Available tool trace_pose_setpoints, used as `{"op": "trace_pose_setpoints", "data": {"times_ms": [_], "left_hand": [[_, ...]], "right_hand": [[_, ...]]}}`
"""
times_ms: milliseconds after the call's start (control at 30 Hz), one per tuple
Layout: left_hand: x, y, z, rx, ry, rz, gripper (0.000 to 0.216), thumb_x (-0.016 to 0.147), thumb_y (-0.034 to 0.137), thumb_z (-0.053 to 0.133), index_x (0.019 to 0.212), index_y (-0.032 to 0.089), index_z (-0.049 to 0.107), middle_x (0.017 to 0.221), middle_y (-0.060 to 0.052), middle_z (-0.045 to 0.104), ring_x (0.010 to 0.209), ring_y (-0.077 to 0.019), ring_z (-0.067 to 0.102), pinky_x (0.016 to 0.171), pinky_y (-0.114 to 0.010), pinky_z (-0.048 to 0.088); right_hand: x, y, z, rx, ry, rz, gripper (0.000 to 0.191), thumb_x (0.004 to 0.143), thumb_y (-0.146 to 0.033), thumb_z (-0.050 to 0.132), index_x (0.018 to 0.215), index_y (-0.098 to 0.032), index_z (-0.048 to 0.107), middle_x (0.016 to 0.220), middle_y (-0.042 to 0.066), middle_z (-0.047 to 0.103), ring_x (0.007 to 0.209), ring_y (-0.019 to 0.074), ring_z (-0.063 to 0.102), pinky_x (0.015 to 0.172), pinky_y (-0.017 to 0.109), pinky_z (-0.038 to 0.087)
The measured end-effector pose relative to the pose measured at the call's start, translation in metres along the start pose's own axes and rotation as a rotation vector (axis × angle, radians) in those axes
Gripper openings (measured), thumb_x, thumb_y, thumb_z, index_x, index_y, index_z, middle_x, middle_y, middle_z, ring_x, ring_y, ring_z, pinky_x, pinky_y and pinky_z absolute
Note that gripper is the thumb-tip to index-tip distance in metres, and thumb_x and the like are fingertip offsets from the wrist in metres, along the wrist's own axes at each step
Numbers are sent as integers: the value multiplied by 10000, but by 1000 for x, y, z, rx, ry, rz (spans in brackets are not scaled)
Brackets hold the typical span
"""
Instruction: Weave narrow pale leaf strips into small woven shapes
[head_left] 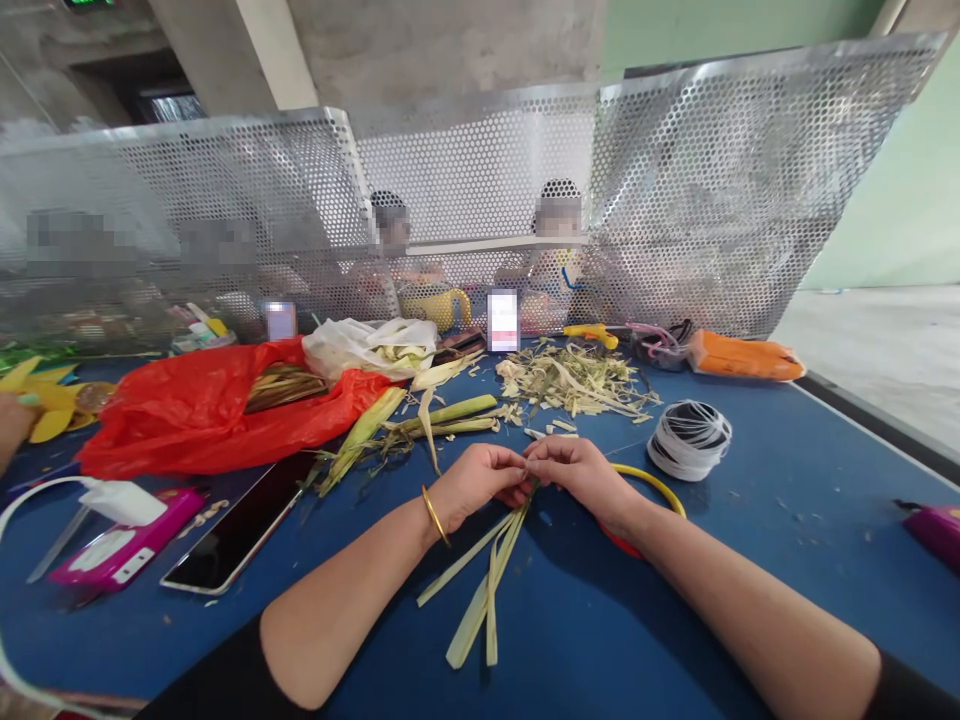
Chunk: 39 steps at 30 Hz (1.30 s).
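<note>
My left hand (486, 476), with a gold bangle at the wrist, is closed in a pinch on a bundle of pale green corn husk strips (495, 575). The strips fan out downward from the fingers over the blue table. My right hand (576, 468) meets it fingertip to fingertip at the top of the same bundle, its thumb and fingers pressed together. The pinched ends are mostly hidden by the fingers. A curved yellow and red thing (654, 484) lies partly under my right forearm. Husk stalks (450, 412) lie just beyond my left hand.
A heap of husk scraps (574, 380) lies ahead, below a perforated metal screen (480, 130) with people behind it. Left are a red plastic bag (180, 410), a black-screened phone (244, 525) and a magenta power bank (124, 545). Right are white cord (688, 440) and an orange packet (742, 357).
</note>
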<state>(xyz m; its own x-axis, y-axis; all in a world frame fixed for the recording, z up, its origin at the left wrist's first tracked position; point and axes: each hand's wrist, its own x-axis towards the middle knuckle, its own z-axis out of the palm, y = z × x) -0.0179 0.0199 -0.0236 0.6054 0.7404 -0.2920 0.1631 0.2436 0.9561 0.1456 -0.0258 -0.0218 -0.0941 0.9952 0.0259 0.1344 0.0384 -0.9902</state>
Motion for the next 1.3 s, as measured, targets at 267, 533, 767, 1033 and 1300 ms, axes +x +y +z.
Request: {"op": "trace_pose_setpoints", "data": {"times_ms": [267,533,767,1033,1300], "left_hand": [[-1,-1,1,33,-24,2,221,645,278,765,774,114,693,660,-21,669,559,-96,606,621,-233,498],[0,-1,2,-92,39,7,320,664,399,761,748,102,676,634,-25,650,520,-86,583,557,-217,482],[-2,5,1,-127,40,-18,245,708,337,715,648,111,643,583,-15,623,479,-84,553,545,-231,459],[3,-1,-2,-131,4,-12,240,679,338,693,594,126,619,558,-5,607,471,-89,543,524,-237,446],[3,-1,-3,-113,-11,-12,225,680,314,696,585,124,621,552,-8,609,472,-90,544,514,-234,444]], "right_hand": [[0,0,2,-5,16,27,183,676,-341,672,665,-159,674,628,-6,603,594,108,488,548,236,354],[3,1,-12,-240,82,-105,206,774,-335,587,859,-182,697,743,14,618,590,123,528,567,262,409],[-3,-2,-18,-702,16,-410,99,833,-233,587,842,-222,685,831,26,605,718,144,561,649,261,434],[-8,-2,-10,-1241,30,-801,226,946,-219,456,865,-198,666,844,59,625,721,156,528,671,282,371],[-6,1,-7,-1312,32,-890,310,951,-119,375,830,-187,652,818,56,618,676,148,501,659,287,347]]}}
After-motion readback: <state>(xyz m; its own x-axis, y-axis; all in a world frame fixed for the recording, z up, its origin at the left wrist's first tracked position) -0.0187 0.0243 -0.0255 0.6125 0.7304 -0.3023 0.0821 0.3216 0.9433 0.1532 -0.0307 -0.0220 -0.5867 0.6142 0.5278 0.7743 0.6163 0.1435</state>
